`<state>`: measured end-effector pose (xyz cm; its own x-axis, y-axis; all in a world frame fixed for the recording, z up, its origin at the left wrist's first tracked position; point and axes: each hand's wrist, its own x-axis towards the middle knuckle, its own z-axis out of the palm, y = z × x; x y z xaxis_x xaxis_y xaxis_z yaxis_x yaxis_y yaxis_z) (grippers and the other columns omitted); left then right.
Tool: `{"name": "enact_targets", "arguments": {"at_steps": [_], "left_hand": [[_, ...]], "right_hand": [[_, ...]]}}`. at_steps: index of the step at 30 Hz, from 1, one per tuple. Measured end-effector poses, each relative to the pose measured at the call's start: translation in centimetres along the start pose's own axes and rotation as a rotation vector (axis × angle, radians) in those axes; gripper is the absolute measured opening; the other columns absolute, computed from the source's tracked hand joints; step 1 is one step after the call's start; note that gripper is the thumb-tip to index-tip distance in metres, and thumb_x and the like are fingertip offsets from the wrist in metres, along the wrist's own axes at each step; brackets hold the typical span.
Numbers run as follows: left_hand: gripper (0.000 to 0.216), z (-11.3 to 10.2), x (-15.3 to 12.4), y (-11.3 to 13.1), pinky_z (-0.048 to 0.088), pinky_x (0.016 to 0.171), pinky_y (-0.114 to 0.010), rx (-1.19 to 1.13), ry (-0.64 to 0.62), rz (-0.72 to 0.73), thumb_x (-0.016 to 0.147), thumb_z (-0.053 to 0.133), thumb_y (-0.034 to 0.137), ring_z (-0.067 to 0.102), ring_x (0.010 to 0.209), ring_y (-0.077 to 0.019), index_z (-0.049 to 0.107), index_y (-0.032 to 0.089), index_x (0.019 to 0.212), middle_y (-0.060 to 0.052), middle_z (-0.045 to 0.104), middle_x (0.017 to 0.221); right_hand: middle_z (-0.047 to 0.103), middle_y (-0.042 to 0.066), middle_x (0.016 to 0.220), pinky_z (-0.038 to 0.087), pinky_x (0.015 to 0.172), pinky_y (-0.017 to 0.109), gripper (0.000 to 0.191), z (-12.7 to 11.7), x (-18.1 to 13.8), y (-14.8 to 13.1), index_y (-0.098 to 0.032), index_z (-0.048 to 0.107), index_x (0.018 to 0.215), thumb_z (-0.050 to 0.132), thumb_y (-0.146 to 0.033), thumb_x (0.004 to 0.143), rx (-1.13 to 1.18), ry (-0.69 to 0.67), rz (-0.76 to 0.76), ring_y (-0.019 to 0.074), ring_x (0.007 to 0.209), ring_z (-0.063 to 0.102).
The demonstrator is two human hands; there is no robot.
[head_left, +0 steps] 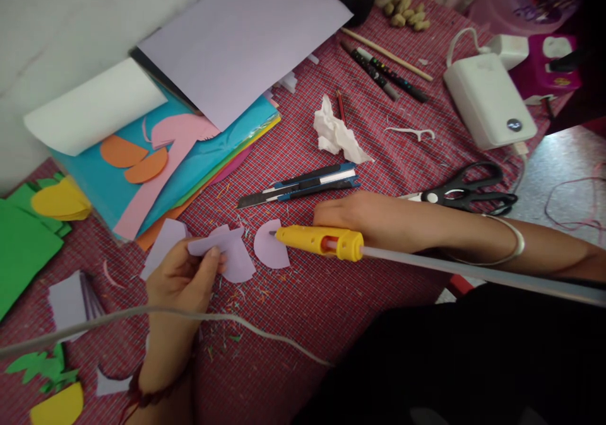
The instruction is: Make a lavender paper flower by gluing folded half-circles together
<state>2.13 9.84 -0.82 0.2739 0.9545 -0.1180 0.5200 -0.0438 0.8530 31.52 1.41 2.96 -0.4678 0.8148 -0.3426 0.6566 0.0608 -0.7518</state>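
My left hand pinches a lavender paper piece between thumb and fingers, its upper edge folded over. My right hand is closed around a yellow hot glue gun, largely behind it, so most of the fingers are hidden. A long translucent glue stick runs out of the gun's back end. The dark nozzle is over a small rounded lavender cutout lying on the cloth; whether it touches, I cannot tell. Another lavender sheet lies just behind my left hand.
On the checked cloth lie a utility knife, black-handled scissors, crumpled tissue and markers. A white power bank stands at right. Coloured sheets are stacked at back left. A pale cord crosses over my left forearm.
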Motion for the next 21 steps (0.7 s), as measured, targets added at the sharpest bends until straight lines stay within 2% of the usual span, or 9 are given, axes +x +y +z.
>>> {"name": "enact_targets", "arguments": {"at_steps": [5, 12, 21], "left_hand": [[0.015, -0.08, -0.17, 0.18, 0.054, 0.057, -0.024, -0.005, -0.002, -0.018, 0.077, 0.071, 0.033, 0.063, 0.058, -0.0123, 0.069, 0.020, 0.084, 0.003, 0.068, 0.067], [0.013, -0.10, -0.11, 0.01, 0.052, 0.056, -0.021, -0.031, -0.014, -0.002, 0.079, 0.071, 0.032, 0.062, 0.058, -0.0107, 0.069, 0.020, 0.084, 0.003, 0.068, 0.068], [0.013, -0.10, -0.12, -0.30, 0.052, 0.056, -0.022, -0.012, -0.009, 0.002, 0.079, 0.072, 0.032, 0.062, 0.059, -0.0110, 0.069, 0.020, 0.084, 0.003, 0.068, 0.068]], "right_hand": [[0.059, 0.002, 0.084, 0.033, 0.065, 0.025, 0.008, 0.13, -0.07, -0.06, -0.016, 0.051, 0.085, 0.058, -0.019, 0.086, -0.015, 0.013, -0.004, 0.0123, 0.069, 0.054], [0.061, 0.003, 0.087, 0.035, 0.068, 0.027, 0.008, 0.67, -0.20, 0.42, -0.017, 0.054, 0.093, 0.055, -0.025, 0.091, -0.069, 0.032, -0.059, 0.0146, 0.074, 0.056], [0.062, 0.004, 0.091, 0.034, 0.064, 0.028, 0.007, 0.82, -0.34, 0.37, -0.016, 0.055, 0.096, 0.054, -0.021, 0.091, -0.155, 0.072, -0.153, 0.0132, 0.069, 0.053]]}}
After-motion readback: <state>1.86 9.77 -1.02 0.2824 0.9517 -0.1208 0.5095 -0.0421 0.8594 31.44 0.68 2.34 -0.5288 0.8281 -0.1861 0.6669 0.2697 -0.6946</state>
